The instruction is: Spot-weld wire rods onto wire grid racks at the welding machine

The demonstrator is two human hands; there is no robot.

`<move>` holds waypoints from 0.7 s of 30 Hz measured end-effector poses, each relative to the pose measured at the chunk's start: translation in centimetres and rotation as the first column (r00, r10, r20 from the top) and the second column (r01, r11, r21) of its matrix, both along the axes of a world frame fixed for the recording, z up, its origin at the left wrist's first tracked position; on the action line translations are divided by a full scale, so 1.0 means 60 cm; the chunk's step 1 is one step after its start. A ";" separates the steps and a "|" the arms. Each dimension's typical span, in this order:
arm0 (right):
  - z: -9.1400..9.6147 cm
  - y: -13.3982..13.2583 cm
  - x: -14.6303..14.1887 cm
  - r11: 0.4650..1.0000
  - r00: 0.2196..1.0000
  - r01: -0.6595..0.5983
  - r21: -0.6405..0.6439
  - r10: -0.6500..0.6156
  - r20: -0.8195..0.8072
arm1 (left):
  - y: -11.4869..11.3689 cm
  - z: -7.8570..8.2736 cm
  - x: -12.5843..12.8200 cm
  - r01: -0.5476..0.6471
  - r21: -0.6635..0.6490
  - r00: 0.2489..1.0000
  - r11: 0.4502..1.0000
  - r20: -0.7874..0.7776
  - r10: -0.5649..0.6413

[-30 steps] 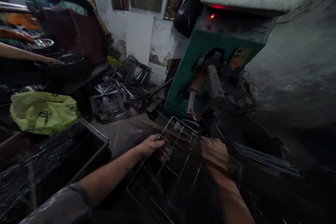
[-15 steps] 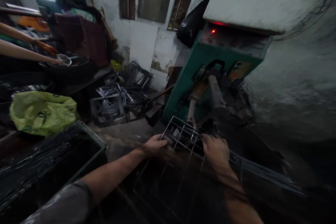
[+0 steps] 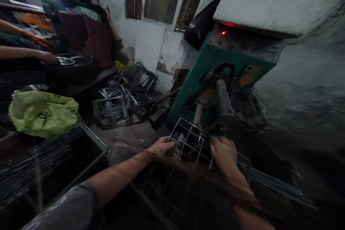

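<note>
A wire rack [image 3: 199,155] of thin metal rods slants down in front of me, its far end at the green machine [image 3: 185,90]. My left hand [image 3: 165,147] is closed around the rack's left side, thumb on top. On the right side, my right hand [image 3: 223,150] grips the rack near its far corner, with the fingertips partly hidden in shadow. Just beyond the rack's far part stands the machine's thin metal rod [image 3: 198,115], beside a thicker cylinder [image 3: 224,99]. Whether the rod touches the wires I cannot tell. The rack's near end fades into darkness.
Wire frames [image 3: 121,100] lie piled on the floor ahead. At left are a yellow-green sack [image 3: 44,113] and a metal-edged bin [image 3: 94,138] with wire pieces. Another person's hand [image 3: 47,56] holds a metal bowl [image 3: 66,61] over a black tub [image 3: 81,73]. Long rods [image 3: 283,187] lie right.
My hands and the rack have barely shifted, while the view has moved slightly. The other person's hands have moved apart, and the bowl now lies flatter.
</note>
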State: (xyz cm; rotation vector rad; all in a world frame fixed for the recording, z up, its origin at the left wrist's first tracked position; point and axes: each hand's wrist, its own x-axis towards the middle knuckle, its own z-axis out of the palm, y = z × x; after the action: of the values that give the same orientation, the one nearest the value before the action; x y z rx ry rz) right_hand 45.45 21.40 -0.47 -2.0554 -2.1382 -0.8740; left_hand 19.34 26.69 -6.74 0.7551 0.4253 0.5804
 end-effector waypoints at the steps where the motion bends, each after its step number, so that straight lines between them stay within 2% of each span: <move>1: 0.000 0.000 0.000 1.000 1.000 0.005 -0.001 -0.005 -0.001 | 0.001 0.000 0.001 0.003 0.002 1.000 1.000 0.008 -0.003; 8: 0.000 0.000 -0.001 1.000 1.000 0.001 -0.012 -0.002 -0.029 | 0.002 -0.004 0.002 0.014 -0.001 0.999 1.000 0.040 -0.014; 12: -0.002 0.005 -0.006 0.998 0.998 0.055 -0.027 -0.056 -0.040 | 0.000 -0.005 0.005 0.016 -0.007 1.000 1.000 0.013 -0.016; 15: 0.001 0.003 -0.009 0.999 0.990 0.043 -0.030 -0.047 -0.135 | -0.004 -0.003 0.002 0.011 0.001 1.000 1.000 0.015 -0.011; 18: 0.011 -0.020 -0.004 0.996 0.951 -0.056 0.074 0.075 -0.300 | -0.010 -0.005 -0.010 -0.007 -0.009 1.000 1.000 0.019 0.007; 20: 0.013 -0.050 0.008 0.983 0.936 -0.012 0.186 0.076 -0.343 | -0.013 -0.009 -0.022 -0.039 -0.028 0.999 0.999 0.020 0.039; 21: 0.010 -0.067 0.018 0.971 0.937 0.061 0.229 0.023 -0.347 | -0.015 -0.012 -0.028 -0.053 -0.037 0.998 0.998 0.028 0.054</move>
State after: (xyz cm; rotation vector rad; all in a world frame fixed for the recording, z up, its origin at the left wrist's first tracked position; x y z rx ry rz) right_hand 46.51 17.35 0.12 -1.9418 -1.7425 -0.6663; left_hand 17.66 25.81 -7.44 0.7017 0.4298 0.6316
